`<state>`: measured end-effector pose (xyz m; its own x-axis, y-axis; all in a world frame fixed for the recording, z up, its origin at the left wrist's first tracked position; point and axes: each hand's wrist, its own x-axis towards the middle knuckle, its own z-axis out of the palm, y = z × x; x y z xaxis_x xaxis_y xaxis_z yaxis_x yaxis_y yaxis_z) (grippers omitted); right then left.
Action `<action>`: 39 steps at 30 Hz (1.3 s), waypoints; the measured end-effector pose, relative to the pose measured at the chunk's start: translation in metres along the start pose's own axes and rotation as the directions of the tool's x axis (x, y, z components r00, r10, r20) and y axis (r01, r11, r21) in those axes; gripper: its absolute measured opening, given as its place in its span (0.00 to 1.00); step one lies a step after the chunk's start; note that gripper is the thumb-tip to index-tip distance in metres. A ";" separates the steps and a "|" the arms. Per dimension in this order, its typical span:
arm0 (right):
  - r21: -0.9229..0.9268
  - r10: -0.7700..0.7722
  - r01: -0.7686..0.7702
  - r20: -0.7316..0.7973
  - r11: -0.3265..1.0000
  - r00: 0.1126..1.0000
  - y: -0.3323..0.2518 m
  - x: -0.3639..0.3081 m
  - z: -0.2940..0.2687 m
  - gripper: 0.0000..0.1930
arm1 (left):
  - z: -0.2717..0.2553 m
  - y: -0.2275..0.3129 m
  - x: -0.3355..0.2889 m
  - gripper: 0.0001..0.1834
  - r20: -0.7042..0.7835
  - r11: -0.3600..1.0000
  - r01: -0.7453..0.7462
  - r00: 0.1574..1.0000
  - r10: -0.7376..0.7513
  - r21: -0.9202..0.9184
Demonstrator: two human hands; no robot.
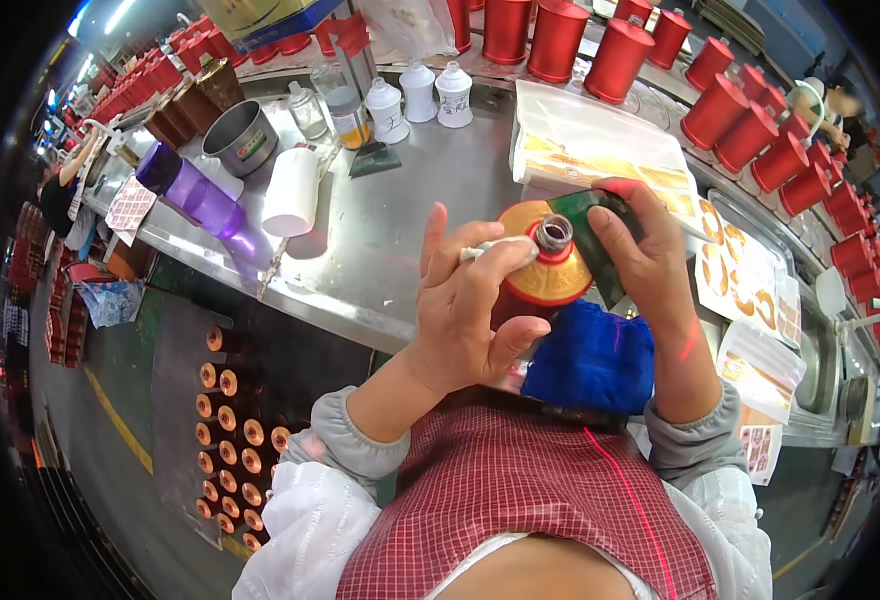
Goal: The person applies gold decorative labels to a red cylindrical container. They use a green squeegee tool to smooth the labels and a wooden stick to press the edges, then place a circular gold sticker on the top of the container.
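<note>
A red bottle with a gold shoulder (560, 281) and a bare, uncapped neck stands upright in front of me. My left hand (468, 305) is on it, one finger pressed to the shoulder by the neck and the thumb at its near side. Something white (490, 247), perhaps a wrap or a bit of cloth, shows at those fingers. Between the thumb and fingers of my right hand (645, 240) is a dark green flexible sheet (600, 245), held against the bottle's right side. A blue cloth-like pad (592, 360) lies just in front of the bottle.
On the metal table (360, 250) stand a purple bottle (195, 200), a white roll (292, 192), a steel pot (241, 138) and several white bottles (419, 92). Another green sheet (375, 160) lies there. Red containers (620, 60) line the back; gold decal sheets (735, 265) lie right.
</note>
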<state>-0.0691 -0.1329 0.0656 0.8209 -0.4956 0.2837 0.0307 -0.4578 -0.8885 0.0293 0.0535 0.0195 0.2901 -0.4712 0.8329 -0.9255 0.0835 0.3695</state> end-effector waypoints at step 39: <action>-0.098 -0.129 0.131 0.029 0.987 0.991 0.006 0.044 -0.007 0.19 | 0.029 -0.004 0.006 0.47 0.426 0.287 0.618 0.744 -0.515 -0.732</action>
<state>-0.0367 -0.1627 0.0753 0.8260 -0.4113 0.3854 0.0820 -0.5888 -0.8041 0.0275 0.0250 0.0110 0.5881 -0.7678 0.2541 0.0917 0.3754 0.9223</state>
